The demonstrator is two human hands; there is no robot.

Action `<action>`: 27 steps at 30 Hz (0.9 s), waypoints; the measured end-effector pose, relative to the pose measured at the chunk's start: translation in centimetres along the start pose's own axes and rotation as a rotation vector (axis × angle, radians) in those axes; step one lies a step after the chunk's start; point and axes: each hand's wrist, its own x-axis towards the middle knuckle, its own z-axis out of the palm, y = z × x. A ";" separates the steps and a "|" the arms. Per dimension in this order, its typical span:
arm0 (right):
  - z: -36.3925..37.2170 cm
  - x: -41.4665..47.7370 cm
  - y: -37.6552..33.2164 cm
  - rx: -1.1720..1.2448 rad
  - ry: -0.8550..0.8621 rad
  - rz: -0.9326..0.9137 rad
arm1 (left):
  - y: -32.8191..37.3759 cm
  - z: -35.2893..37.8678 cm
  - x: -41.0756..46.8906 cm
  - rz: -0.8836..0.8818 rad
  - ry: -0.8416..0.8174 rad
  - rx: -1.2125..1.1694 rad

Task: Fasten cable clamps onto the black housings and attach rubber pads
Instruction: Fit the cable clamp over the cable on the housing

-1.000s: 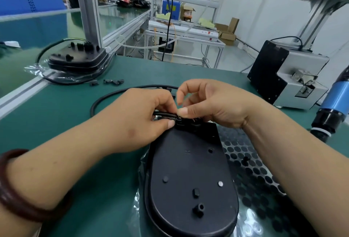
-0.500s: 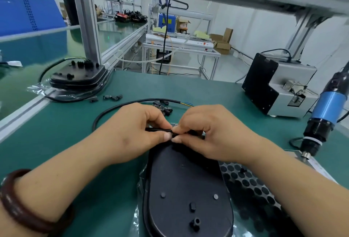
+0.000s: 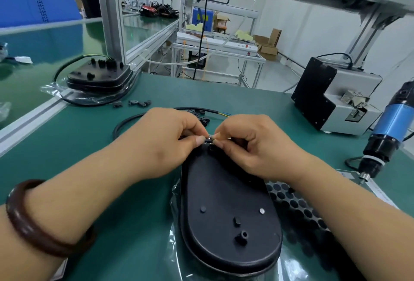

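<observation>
Black oval plastic housing (image 3: 228, 209) lies flat on the green desk (image 3: 67, 142), near centre. Two hands meet over its far end, wrists angled inward and fingers curled. The left hand (image 3: 165, 144) and right hand (image 3: 257, 148) together pinch one small dark part (image 3: 209, 140), too hidden to identify. A second black housing (image 3: 98, 77) sits far left. One sheet of round black rubber pads (image 3: 298, 211) lies just right.
</observation>
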 end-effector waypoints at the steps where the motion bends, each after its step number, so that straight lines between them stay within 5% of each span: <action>1: 0.0 0.0 0.0 -0.005 -0.004 0.001 | 0.0 0.0 -0.1 0.015 0.006 0.062; 6: 0.0 0.0 0.1 0.072 -0.013 0.027 | 0.0 0.1 -0.3 0.113 0.020 0.248; 17: 0.9 -0.2 0.3 0.062 0.094 0.059 | -0.3 -0.5 -0.7 0.118 -0.212 0.129; 27: 0.8 -0.3 0.1 0.077 0.072 0.055 | -0.7 -0.2 -1.1 0.061 -0.220 0.099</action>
